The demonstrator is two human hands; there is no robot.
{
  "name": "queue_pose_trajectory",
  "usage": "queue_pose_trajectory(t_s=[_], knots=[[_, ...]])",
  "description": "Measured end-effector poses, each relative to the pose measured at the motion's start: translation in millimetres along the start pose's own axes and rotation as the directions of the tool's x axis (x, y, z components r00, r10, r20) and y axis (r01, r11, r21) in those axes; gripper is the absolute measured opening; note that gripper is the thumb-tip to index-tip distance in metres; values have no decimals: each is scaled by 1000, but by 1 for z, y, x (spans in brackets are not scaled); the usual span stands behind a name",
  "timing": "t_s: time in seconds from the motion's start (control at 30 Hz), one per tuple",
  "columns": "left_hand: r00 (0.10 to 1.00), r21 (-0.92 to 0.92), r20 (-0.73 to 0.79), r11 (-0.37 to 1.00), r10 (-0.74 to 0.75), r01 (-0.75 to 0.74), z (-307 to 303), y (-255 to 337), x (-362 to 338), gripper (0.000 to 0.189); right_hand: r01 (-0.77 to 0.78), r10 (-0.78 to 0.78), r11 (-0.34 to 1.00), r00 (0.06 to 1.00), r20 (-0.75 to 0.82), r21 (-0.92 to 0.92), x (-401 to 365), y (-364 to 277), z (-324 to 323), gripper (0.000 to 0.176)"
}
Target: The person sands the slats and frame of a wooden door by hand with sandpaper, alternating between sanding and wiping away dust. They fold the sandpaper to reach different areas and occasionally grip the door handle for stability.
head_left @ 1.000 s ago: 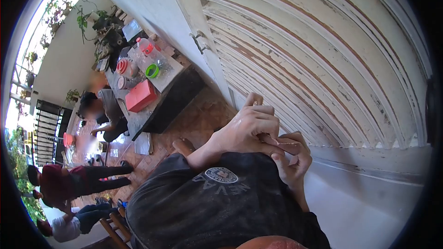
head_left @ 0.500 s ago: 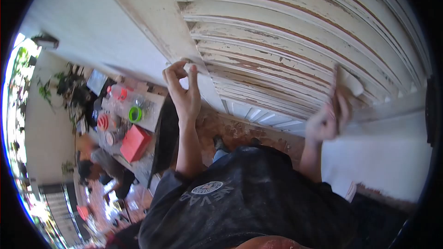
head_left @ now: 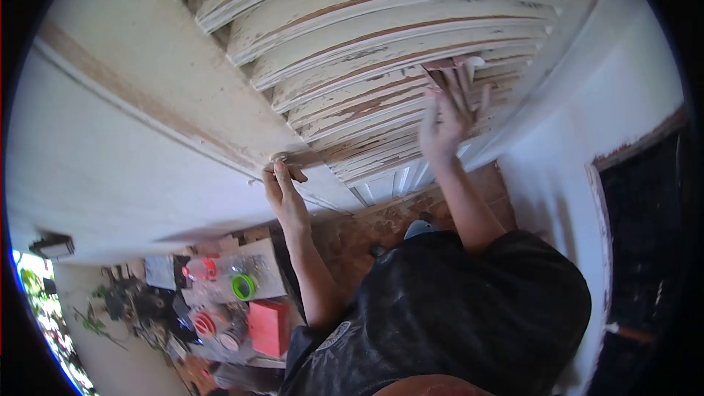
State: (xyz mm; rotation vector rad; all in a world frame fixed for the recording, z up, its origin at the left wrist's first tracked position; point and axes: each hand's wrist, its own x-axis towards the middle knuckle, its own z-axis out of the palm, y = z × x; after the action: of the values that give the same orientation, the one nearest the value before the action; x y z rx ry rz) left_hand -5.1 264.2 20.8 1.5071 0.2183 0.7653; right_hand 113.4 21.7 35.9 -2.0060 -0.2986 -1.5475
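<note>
In front of me is a louvered door (head_left: 330, 44) with cream paint worn down to brown along its slats. My left hand (head_left: 284, 194) is closed at the door's edge, thumb and fingers on the small door knob (head_left: 279, 157). Against the lower slats, my right hand (head_left: 449, 121) holds a folded piece of sandpaper (head_left: 444, 64), reddish brown with a pale side showing. That hand is slightly blurred, its fingers stretched upward over the sheet.
Left and below, a table (head_left: 265, 264) carries a red box (head_left: 268, 328), a green-rimmed jar (head_left: 243, 287) and a plastic bottle (head_left: 199, 270). A white wall (head_left: 550, 213) and a dark opening (head_left: 645, 242) lie to the right. Tiled floor (head_left: 345, 242) shows below.
My left hand has gone from fingers apart to closed on the knob. The right hand has brought the sandpaper onto the slats. My view has swung, and the person at left is mostly out of sight.
</note>
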Motion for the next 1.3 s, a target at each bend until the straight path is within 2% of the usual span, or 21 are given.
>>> queue_pose_trajectory(t_s=[0.07,0.13,0.2,0.23,0.33,0.37,0.4,0.43,0.47,0.53,0.57,0.63,0.67,0.73,0.77,0.9,0.97,1.07,1.13,1.17,1.3], knots=[[997,101,50,993,-59,54,4,-4,-5,37,-71,90,981,991,-96,180,-17,-42,22,14],[998,97,53,995,-36,31,3,-9,-2,43,143,-179,971,965,192,190,-41,-83,17,13],[978,15,109,984,-180,180,-6,-10,2,40,112,-173,963,955,240,245,-40,-91,-1,14],[983,55,138,992,-121,114,-9,-13,1,38,83,-186,942,935,302,324,-39,-92,-7,15],[993,66,98,996,-68,61,-3,-17,-2,35,50,-47,954,999,-17,295,-29,-46,-29,23],[992,70,105,996,-63,56,-2,-18,-1,35,-208,151,864,976,158,459,-31,-31,-43,19],[993,77,108,996,-45,37,-3,-19,-1,34,-146,172,943,983,-62,298,-33,-17,-49,17],[993,82,110,996,-30,21,-3,-21,-2,34,-488,480,812,870,109,320,-37,-10,-64,16],[993,82,114,996,-36,27,-3,-21,-3,34,-490,482,813,869,110,313,-29,-10,-69,16],[997,241,73,970,18,-35,-1,-20,-6,34,-639,770,379,619,155,669,-10,-5,-76,20],[997,235,72,972,11,-27,-1,-21,-8,34,-641,767,386,622,155,663,-8,-4,-76,20],[996,291,68,954,59,-76,0,-20,-7,35,-606,807,117,520,280,787,-5,-6,-74,23],[996,283,73,956,58,-77,1,-20,-6,35,-603,807,127,525,272,788,-3,-8,-74,23],[992,256,109,963,65,-91,-4,-20,-7,34,-575,710,-244,443,548,781,-5,-14,-75,30],[992,257,108,962,68,-94,-9,-20,-5,34,-568,663,-311,445,602,762,-3,-18,-78,33],[967,126,255,992,-13,-20,-24,-12,-5,29,-604,593,-286,498,632,744,7,-42,-87,32],[962,100,267,994,-60,35,-26,-14,-4,26,-708,575,49,597,559,705,5,-41,-91,29],[942,196,335,977,7,-77,-30,-24,-10,12,-774,538,171,592,600,610,2,-39,-103,32],[928,158,299,947,222,-278,-25,-20,-19,31,-756,554,166,602,574,633,7,-47,-106,38],[944,197,282,953,168,-228,-26,-20,-22,56,-729,574,162,618,538,665,10,-51,-107,44],[979,-188,195,982,67,-30,-27,-10,-21,64,-738,493,165,636,593,654,10,-63,-111,49]])
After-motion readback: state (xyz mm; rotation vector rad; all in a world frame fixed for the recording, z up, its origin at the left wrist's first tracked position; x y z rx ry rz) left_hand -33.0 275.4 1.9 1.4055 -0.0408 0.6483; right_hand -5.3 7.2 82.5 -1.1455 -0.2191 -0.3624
